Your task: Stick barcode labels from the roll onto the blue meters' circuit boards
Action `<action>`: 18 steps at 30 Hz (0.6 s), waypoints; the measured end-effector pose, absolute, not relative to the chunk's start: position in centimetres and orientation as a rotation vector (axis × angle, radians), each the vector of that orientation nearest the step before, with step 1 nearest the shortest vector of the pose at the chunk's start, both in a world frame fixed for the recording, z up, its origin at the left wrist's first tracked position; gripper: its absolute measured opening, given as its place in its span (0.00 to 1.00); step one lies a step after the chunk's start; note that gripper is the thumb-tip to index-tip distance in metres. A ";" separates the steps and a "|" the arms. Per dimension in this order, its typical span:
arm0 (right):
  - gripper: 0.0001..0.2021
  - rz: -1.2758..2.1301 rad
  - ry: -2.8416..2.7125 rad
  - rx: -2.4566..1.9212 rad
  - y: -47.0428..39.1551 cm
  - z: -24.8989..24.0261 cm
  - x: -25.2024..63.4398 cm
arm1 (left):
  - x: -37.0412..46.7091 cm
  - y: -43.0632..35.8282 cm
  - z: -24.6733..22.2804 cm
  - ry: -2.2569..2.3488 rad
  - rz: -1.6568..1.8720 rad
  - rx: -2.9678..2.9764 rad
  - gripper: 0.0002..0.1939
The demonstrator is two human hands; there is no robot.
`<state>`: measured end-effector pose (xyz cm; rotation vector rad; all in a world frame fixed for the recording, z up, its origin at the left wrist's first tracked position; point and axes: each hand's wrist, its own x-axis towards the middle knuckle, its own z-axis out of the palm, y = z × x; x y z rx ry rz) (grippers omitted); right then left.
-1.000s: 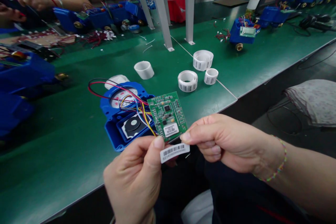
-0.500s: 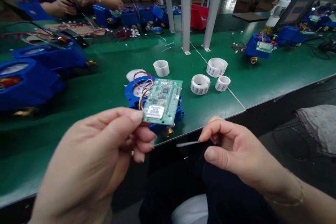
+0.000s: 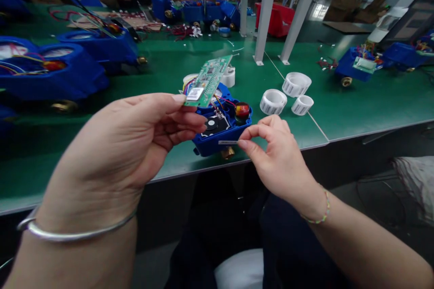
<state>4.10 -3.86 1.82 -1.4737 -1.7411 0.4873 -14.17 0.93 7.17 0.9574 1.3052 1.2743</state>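
Over the left of the blue housing (image 3: 210,148), my left hand (image 3: 135,144) and the circuit board (image 3: 209,80) bar the way; past its far right corner, bench (image 3: 254,79) lies free up to the label rolls (image 3: 273,108).

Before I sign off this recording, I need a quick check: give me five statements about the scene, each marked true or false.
1. The left hand holds a green circuit board. True.
2. The right hand pinches a screwdriver. False: it pinches a white label.
3. The green circuit board lies inside the blue meter housing. False: it is held tilted, outside the housing.
4. Three barcode-label rolls stand to the right of the blue meter housing. True.
5. The red bin is nearer than the metal posts. False: it stands beyond them.
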 end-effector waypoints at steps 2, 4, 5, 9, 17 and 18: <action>0.06 0.468 -1.745 -1.487 -3.8 1.9 4.0 | -14.2 0.8 7.1 1.301 1.283 0.978 0.06; 0.06 0.452 -1.749 -1.502 -3.6 2.0 3.9 | -14.3 0.8 7.0 1.286 1.295 1.003 0.06; 0.06 0.449 -1.752 -1.510 -3.6 2.0 3.9 | -14.3 0.9 6.9 1.277 1.305 1.012 0.07; 0.05 0.472 -1.778 -1.513 -3.2 2.1 4.0 | -14.4 1.0 6.8 1.280 1.290 1.006 0.07; 0.05 0.447 -1.759 -1.538 -3.3 2.1 3.7 | -14.5 1.0 6.3 1.278 1.309 1.080 0.08; 0.05 0.446 -1.751 -1.542 -3.4 2.2 3.6 | -14.6 1.0 6.1 1.264 1.316 1.098 0.08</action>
